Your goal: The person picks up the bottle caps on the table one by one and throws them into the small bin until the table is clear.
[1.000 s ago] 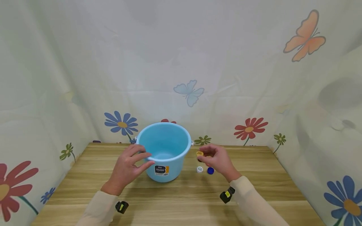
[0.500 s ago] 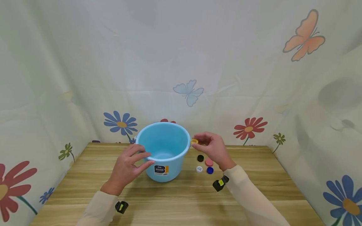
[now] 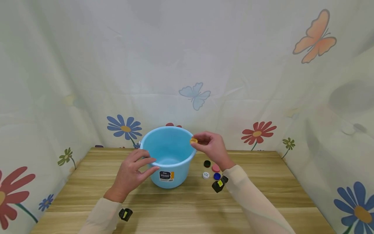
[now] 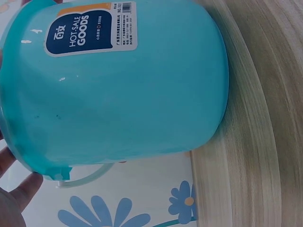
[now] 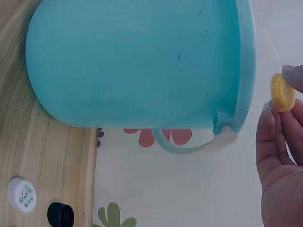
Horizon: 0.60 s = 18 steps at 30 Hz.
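A light-blue plastic bucket (image 3: pixel 172 175) with a label on its front stands upright on the wooden table. My left hand (image 3: pixel 132 170) holds its rim at the near left, thumb outside and fingers over the edge; only parts of these fingers (image 4: pixel 26 190) show in the left wrist view. Between thumb and fingertips, my right hand (image 3: pixel 211 148) pinches a yellow bottle cap (image 5: pixel 282 92) level with the bucket's right rim. On the table to the right of the bucket lie a black cap (image 3: pixel 207 163), a pink cap (image 3: pixel 216 168), a white cap (image 3: pixel 205 175) and a blue cap (image 3: pixel 217 176).
The bucket's handle (image 5: pixel 182 149) hangs at its back. A pale curtain (image 3: pixel 233 81) printed with flowers and butterflies encloses the back and sides of the wooden table (image 3: pixel 175 208).
My right hand has lifted the yellow cap off the group and carried it up and left to the bucket's rim, uncovering the black and pink caps. The left hand stays put.
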### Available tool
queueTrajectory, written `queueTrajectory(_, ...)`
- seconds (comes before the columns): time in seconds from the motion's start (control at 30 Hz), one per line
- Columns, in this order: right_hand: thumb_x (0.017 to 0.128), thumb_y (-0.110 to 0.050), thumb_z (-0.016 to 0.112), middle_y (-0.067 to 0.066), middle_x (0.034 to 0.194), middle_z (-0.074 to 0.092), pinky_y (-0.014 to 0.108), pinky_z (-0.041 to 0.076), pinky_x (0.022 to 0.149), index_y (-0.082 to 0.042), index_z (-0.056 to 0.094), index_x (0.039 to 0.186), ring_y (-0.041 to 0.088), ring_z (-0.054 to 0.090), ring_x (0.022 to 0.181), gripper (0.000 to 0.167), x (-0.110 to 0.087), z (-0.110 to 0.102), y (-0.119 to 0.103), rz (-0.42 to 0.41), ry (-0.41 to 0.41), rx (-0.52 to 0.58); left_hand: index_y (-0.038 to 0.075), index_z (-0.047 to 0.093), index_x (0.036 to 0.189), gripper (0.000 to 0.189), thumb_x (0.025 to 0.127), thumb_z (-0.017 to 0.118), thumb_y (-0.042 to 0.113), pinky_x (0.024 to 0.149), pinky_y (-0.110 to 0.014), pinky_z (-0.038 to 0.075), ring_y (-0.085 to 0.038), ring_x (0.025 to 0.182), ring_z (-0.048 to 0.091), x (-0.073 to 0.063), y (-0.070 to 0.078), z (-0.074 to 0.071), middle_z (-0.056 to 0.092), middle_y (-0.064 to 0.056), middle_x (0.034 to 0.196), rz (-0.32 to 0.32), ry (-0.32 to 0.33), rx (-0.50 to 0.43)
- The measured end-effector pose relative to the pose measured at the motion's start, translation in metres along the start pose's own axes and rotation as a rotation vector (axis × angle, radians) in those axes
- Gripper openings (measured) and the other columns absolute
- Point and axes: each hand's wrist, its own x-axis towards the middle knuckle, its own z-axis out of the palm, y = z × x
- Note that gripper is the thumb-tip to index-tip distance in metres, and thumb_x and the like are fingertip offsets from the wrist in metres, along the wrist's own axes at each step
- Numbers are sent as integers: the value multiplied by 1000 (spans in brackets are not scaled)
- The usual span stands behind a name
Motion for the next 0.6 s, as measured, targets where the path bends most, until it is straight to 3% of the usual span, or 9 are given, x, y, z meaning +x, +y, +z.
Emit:
queueTrajectory(0.17, 86, -23, 85, 11, 114, 75, 29, 64, 86, -8, 75, 115, 32, 73, 101, 34, 7, 8, 1, 15, 0, -6, 17, 81, 99, 37, 66, 96, 27, 91, -54, 62, -21, 104, 63, -1, -2, 0, 69, 1, 100, -5, -2, 0)
queueTrajectory(0.6, 85, -29, 85, 3, 112, 76, 32, 64, 88, -16, 76, 112, 21, 74, 98, 31, 12, 18, 0, 12, -5, -10, 16, 81, 99, 36, 66, 96, 24, 89, -55, 62, -20, 103, 63, -2, -2, 1, 68, 2, 99, 7, 15, 2)
